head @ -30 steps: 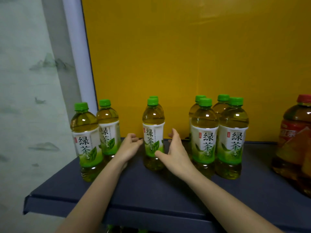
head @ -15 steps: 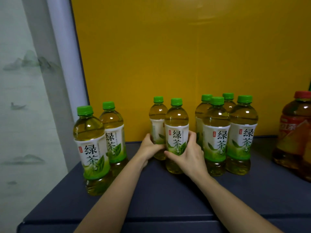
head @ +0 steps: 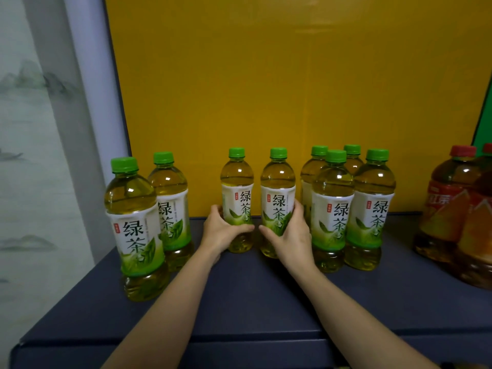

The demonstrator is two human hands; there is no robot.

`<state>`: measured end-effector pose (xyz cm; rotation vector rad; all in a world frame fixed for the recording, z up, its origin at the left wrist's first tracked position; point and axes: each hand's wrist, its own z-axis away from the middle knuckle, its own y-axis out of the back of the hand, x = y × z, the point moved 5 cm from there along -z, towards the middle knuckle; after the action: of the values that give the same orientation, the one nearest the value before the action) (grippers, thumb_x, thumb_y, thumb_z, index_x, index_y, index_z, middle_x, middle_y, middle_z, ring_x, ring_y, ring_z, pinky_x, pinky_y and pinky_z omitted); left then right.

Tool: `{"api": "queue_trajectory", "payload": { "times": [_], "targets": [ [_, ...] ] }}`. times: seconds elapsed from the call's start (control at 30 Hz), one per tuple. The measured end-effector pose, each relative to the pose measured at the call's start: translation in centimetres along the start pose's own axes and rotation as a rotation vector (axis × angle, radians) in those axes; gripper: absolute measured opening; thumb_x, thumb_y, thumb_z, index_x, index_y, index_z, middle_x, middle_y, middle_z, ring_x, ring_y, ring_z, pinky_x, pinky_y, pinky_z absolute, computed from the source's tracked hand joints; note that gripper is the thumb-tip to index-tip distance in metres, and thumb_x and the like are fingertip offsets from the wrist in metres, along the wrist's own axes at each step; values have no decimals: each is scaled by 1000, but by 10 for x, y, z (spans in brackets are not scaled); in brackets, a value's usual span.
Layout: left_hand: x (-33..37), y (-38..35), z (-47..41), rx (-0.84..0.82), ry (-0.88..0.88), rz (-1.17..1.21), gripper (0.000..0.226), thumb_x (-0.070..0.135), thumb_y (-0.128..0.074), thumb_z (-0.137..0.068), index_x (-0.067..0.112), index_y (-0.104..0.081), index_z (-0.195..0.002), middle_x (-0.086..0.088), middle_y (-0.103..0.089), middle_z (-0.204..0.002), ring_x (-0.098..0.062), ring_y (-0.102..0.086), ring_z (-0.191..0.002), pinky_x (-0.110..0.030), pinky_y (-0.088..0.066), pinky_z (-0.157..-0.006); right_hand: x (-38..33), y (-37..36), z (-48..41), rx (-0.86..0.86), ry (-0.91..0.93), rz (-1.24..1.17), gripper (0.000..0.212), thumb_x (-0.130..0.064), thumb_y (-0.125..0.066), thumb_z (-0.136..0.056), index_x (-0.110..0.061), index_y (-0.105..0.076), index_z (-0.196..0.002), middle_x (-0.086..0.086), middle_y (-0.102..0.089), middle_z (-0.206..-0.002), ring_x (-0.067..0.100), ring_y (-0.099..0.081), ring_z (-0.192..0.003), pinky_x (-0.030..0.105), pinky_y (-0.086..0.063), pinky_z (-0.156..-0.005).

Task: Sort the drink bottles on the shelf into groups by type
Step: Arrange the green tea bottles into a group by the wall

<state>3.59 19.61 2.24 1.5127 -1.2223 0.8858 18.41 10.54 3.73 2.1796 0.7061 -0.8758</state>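
Note:
Several green-tea bottles with green caps stand on a dark blue shelf (head: 253, 302). My left hand (head: 221, 231) grips one bottle (head: 237, 182) at the middle. Just to its right, my right hand (head: 291, 235) grips another green-tea bottle (head: 277, 187). Both bottles stand upright, side by side with a narrow gap. Two more green-tea bottles (head: 133, 225) stand at the left. A cluster of several green-tea bottles (head: 346, 209) stands right of my right hand. Larger red-capped brown tea bottles (head: 450, 206) stand at the far right.
A yellow back panel (head: 266, 102) closes the shelf behind the bottles. A white post (head: 90, 102) and a grey painted wall lie to the left. The shelf's front edge (head: 239, 339) runs below my forearms.
My hands went from beside a single front bottle to gripping two bottles. The two bottles, one behind the other earlier, now stand side by side. The view has moved closer.

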Motion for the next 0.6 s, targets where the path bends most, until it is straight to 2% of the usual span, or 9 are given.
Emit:
{"api": "queue_trajectory", "payload": {
  "times": [0.17,0.23,0.33,0.53,0.6],
  "targets": [
    [0,-1,3,-50,-44,12,65,14,-88,-55,18,-52,-108,-3,-64,-113,-18,-60,-104,-35,-51,-89,10,-9,-5,-52,-82,33,71,-29,-70,-80,-9,-29,-135,10,-50,-133,28,-47,-124,36,-39,-98],
    [-1,-3,3,-68,-77,10,63,19,-89,-53,21,-55,-106,-2,-63,-114,-17,-60,-106,-38,-51,-91,13,-11,-6,-49,-81,35,70,-29,-69,-80,-8,-30,-135,12,-48,-133,28,-44,-126,37,-37,-100],
    [-2,-5,2,-86,-114,-17,67,29,-89,-50,25,-57,-109,-3,-61,-117,-17,-57,-110,-43,-50,-94,15,-12,-9,-22,-72,35,72,-28,-68,-81,-8,-29,-137,12,-44,-136,27,-40,-129,37,-33,-104],
    [-3,-8,1,-141,-148,-30,66,24,-87,-58,19,-56,-117,-3,-61,-121,-16,-57,-112,-34,-49,-95,19,-13,-12,-5,-83,42,74,-27,-68,-80,-10,-27,-139,11,-42,-140,26,-37,-132,40,-33,-108],
    [1,-8,5,-151,-138,-52,66,25,-86,-59,21,-54,-117,-3,-59,-123,-16,-56,-114,-36,-48,-97,19,-12,-12,-9,-90,30,75,-25,-69,-79,-9,-28,-139,11,-42,-141,27,-38,-132,41,-33,-109]
  ]
}}
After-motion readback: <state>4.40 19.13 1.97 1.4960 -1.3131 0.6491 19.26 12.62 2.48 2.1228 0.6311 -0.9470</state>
